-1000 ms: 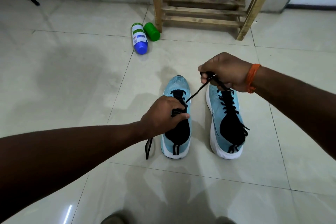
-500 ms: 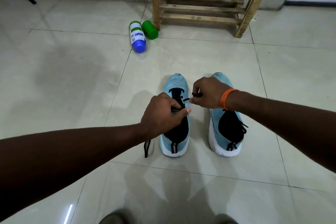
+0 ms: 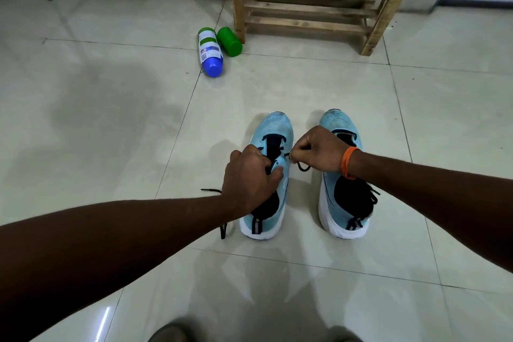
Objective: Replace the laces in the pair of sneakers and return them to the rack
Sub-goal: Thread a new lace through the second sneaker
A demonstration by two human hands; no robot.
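Right fingers [image 3: 299, 153] apparently pinch lace [image 3: 304, 168] beside sneaker [image 3: 274, 125].

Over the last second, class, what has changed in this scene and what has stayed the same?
The right hand, pinching the black lace, came back from above the toe of the right sneaker to the eyelets of the left sneaker; the taut lace slackened into a loop. The left hand kept gripping the left sneaker's upper. Sneakers, blue-capped bottle, green bottle and wooden rack stayed put.
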